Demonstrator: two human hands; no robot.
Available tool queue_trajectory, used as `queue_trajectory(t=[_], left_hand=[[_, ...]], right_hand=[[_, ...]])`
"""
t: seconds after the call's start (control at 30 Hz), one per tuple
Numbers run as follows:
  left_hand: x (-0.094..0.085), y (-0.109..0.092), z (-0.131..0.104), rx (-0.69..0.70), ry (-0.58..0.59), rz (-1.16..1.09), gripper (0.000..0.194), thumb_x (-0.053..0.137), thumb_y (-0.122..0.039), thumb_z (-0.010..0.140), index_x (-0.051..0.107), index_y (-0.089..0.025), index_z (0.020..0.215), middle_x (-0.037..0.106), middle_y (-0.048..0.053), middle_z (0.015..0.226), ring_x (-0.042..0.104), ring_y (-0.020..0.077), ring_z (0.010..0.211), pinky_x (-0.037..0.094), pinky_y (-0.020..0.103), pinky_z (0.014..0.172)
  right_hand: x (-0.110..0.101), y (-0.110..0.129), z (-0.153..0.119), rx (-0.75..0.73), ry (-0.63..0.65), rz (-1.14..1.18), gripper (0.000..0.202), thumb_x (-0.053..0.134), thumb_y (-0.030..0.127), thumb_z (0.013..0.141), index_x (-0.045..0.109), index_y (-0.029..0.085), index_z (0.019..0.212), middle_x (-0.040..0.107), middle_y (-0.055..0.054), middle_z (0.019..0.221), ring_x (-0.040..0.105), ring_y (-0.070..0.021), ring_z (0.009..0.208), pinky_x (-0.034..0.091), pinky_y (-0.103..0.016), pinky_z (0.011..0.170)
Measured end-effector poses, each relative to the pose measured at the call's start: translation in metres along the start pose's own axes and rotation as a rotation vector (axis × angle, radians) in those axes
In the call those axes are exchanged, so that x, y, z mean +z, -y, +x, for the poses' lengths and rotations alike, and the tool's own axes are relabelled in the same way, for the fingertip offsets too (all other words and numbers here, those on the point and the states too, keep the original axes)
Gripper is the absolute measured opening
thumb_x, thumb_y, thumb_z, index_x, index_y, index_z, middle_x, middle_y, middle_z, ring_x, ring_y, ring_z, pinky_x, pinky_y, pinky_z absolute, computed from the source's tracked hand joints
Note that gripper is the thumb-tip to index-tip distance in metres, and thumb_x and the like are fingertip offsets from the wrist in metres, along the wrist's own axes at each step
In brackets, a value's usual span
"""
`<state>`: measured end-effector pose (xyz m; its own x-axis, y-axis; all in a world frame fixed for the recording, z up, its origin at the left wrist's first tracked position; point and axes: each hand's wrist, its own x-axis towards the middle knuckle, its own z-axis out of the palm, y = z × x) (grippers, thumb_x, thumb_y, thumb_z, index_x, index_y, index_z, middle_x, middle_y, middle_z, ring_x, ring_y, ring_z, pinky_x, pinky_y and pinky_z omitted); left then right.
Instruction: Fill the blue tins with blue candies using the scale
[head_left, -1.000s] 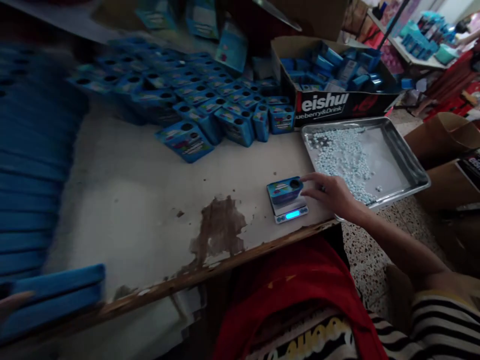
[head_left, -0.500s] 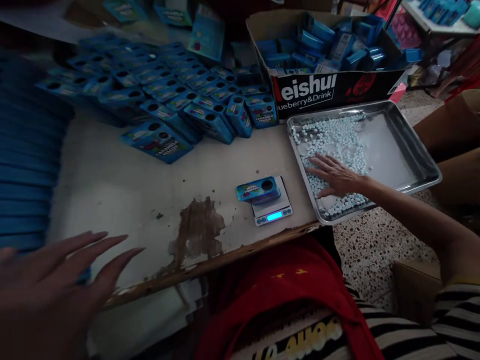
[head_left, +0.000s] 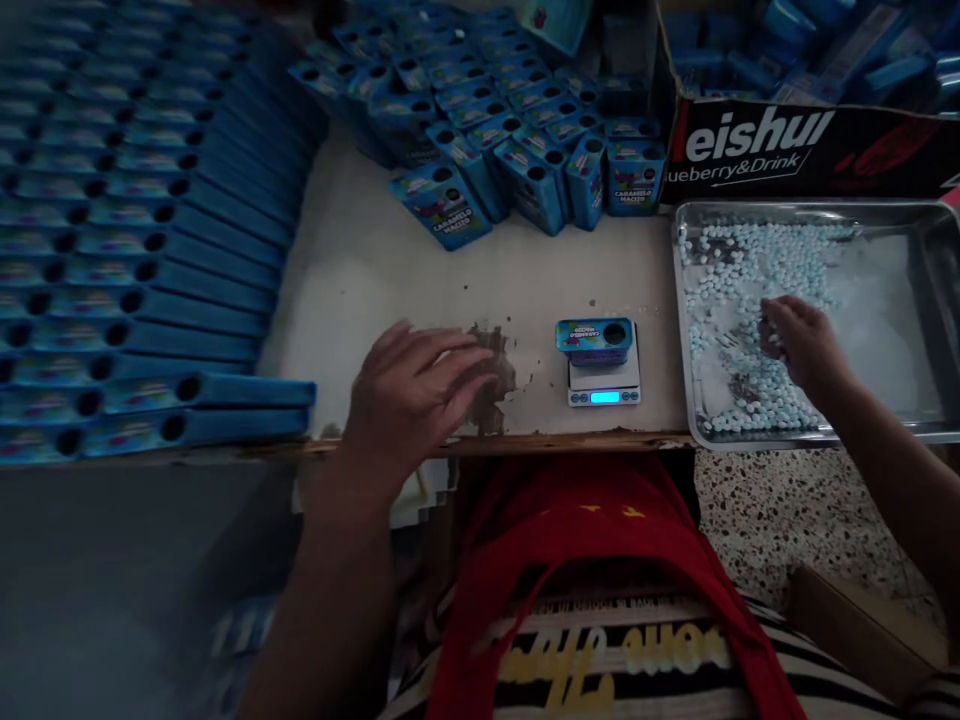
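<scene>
From afar I see the left hand (head_left: 416, 395) spread loosely above the table (head_left: 360, 270); at its three o'clock a blue box (head_left: 595, 337) sits on a scale (head_left: 605, 382). Farther that way, the right hand (head_left: 806, 345) curls over pale pellets (head_left: 799, 255) in a tray (head_left: 892, 285); whether pinching any, I cannot tell

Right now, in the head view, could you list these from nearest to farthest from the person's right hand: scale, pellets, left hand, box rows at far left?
From the right hand:
1. Pellets: right at it, in the tray.
2. Scale: to its left, beyond the tray's edge.
3. Left hand: farther left, past the scale.
4. Box rows: at the far left.
</scene>
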<state>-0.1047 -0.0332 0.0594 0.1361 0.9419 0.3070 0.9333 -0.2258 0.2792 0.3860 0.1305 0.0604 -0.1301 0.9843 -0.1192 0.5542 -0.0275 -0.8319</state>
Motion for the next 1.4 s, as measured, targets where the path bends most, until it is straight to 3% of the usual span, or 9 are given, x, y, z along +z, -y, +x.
queue_trajectory(t=[0.1,0.2,0.33,0.5,0.7,0.83,1.0,1.13,1.4], left_hand=[[0.003,-0.002,0.009,-0.007,0.018,-0.094,0.018,0.072,-0.040,0.109,0.082,-0.031,0.122,0.084,0.004,0.131,0.079,0.0319,0.126,0.052,0.060,0.130],[0.009,-0.006,0.015,-0.024,0.037,-0.234,0.024,0.074,-0.046,0.107,0.082,-0.032,0.125,0.083,0.006,0.132,0.078,0.0326,0.128,0.060,0.054,0.122],[0.021,-0.014,0.016,-0.066,0.055,-0.428,0.050,0.084,-0.054,0.100,0.076,-0.029,0.142,0.081,0.009,0.139,0.078,0.0323,0.132,0.064,0.048,0.117],[0.040,-0.029,0.021,-0.185,0.061,-0.530,0.058,0.086,-0.046,0.099,0.070,-0.028,0.151,0.081,0.010,0.140,0.077,0.0322,0.135,0.059,0.052,0.124],[0.049,-0.032,0.025,-0.155,0.102,-0.547,0.046,0.080,-0.047,0.104,0.073,-0.033,0.146,0.081,0.006,0.143,0.077,0.0312,0.134,0.063,0.049,0.118],[0.049,-0.018,0.013,-0.204,0.026,-0.558,0.044,0.079,-0.051,0.104,0.075,-0.032,0.143,0.081,0.007,0.140,0.077,0.0329,0.134,0.062,0.050,0.119],[0.047,-0.001,0.002,-0.245,0.018,-0.593,0.043,0.079,-0.051,0.103,0.076,-0.032,0.141,0.081,0.007,0.140,0.078,0.0330,0.130,0.064,0.050,0.117],[0.047,0.003,0.004,-0.264,0.050,-0.625,0.045,0.079,-0.052,0.102,0.076,-0.032,0.142,0.080,0.007,0.139,0.077,0.0319,0.130,0.064,0.049,0.117],[0.054,0.004,0.005,-0.208,0.029,-0.625,0.036,0.077,-0.052,0.104,0.079,-0.034,0.135,0.082,0.006,0.135,0.077,0.0317,0.129,0.065,0.049,0.116]], right_hand=[[-0.013,0.007,-0.004,0.170,0.051,0.290,0.035,0.068,0.062,0.088,0.053,0.030,0.086,0.054,-0.003,0.078,0.041,-0.0180,0.064,0.031,-0.033,0.053],[-0.012,0.011,-0.017,0.349,0.097,0.536,0.036,0.084,0.054,0.080,0.062,0.028,0.090,0.059,-0.004,0.084,0.043,-0.0152,0.064,0.030,-0.029,0.049],[0.004,0.019,-0.040,0.417,0.035,0.580,0.044,0.099,0.050,0.071,0.071,0.023,0.094,0.054,0.002,0.075,0.031,-0.0088,0.057,0.019,-0.023,0.044],[0.026,0.058,-0.051,0.269,-0.002,0.608,0.044,0.103,0.049,0.074,0.071,0.024,0.092,0.051,0.003,0.075,0.039,-0.0095,0.062,0.023,-0.021,0.046],[0.068,0.128,-0.042,-0.039,0.340,0.404,0.042,0.086,0.064,0.096,0.068,0.026,0.096,0.050,0.006,0.070,0.042,-0.0119,0.059,0.032,-0.026,0.052],[0.084,0.159,-0.034,-0.286,0.412,0.023,0.028,0.076,0.051,0.106,0.073,0.023,0.101,0.065,0.003,0.077,0.054,-0.0135,0.068,0.044,-0.029,0.065],[0.090,0.168,-0.031,-0.362,0.446,-0.229,0.023,0.072,0.039,0.108,0.084,0.021,0.114,0.086,-0.005,0.100,0.073,-0.0189,0.083,0.055,-0.032,0.079],[0.090,0.163,-0.033,-0.325,0.455,-0.262,0.033,0.079,0.036,0.105,0.087,0.027,0.136,0.088,-0.007,0.132,0.084,-0.0285,0.116,0.064,-0.041,0.101],[0.095,0.160,-0.032,-0.323,0.416,-0.200,0.034,0.087,0.035,0.100,0.091,0.031,0.133,0.088,-0.007,0.133,0.085,-0.0323,0.123,0.068,-0.047,0.107]])
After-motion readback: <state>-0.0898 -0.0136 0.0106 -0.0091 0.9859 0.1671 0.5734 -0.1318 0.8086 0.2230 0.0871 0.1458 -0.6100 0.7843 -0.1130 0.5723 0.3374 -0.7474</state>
